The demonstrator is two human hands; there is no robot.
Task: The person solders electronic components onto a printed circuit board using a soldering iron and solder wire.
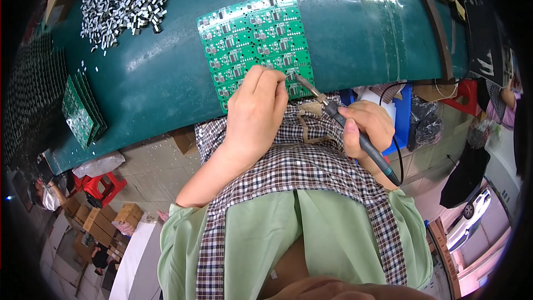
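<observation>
One panel, one soldering iron

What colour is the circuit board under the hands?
Bright green with small dark and silver parts; the circuit board shows best in the head view.

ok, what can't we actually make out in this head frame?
- Head view: near edge of the green panelised circuit board is hidden under the left hand.
- Whether the left fingertips pinch a part: too small, covered by the fingers.
- Tip contact of the black-handled soldering iron in the right hand: too small.
- Pile of small silver-and-black components: cut off by the top edge; single parts indistinct.
</observation>
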